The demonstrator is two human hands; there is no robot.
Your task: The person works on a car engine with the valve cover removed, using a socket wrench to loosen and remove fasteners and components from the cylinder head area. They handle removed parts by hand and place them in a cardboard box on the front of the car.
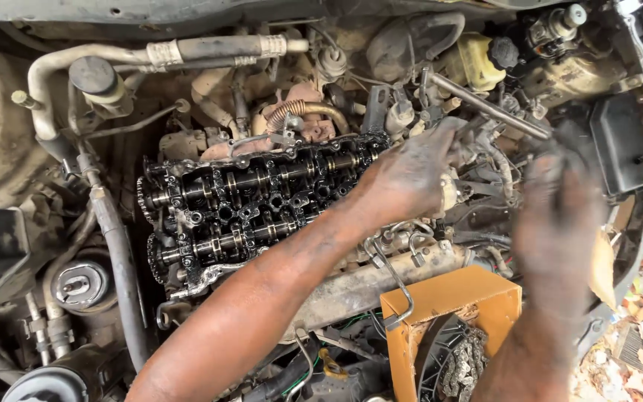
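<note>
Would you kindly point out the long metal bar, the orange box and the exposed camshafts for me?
long metal bar [489, 106], head view, middle of its shaft.
orange box [452, 296], head view, its flat top face.
exposed camshafts [251, 182], head view, upper shaft in the open engine top.
</note>
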